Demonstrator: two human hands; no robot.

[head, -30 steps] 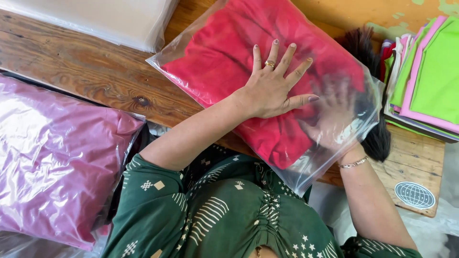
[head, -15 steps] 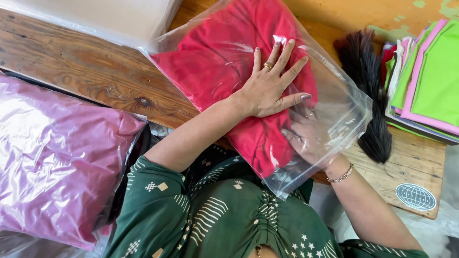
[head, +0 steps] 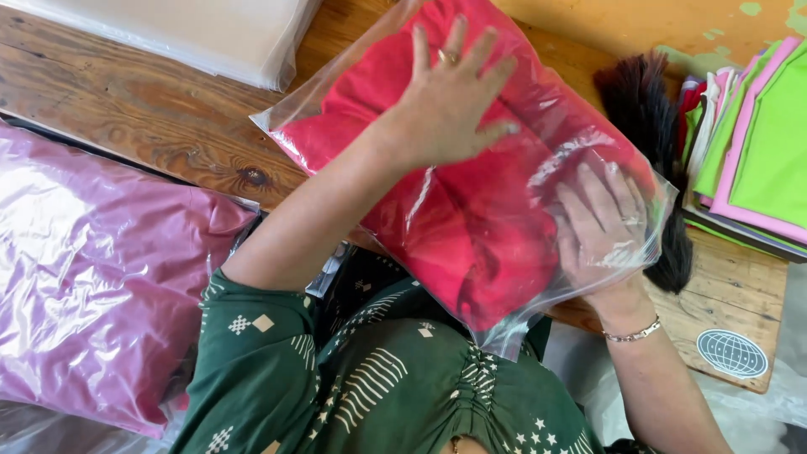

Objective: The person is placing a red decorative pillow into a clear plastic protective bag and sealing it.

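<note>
The left hand [head: 450, 105] lay flat, fingers spread, pressing the clear plastic bag [head: 538, 126] of folded red cloth [head: 471, 227] on the worn wooden table [head: 151, 109]. The right hand [head: 601, 227] was open inside the bag's mouth, seating the cloth; judging by this, flattening and closing the bag would call for that hand's withdrawal.

Folded red garment [head: 471, 235] inside clear plastic bag [head: 588, 151], lying tilted on wooden table edge
</note>
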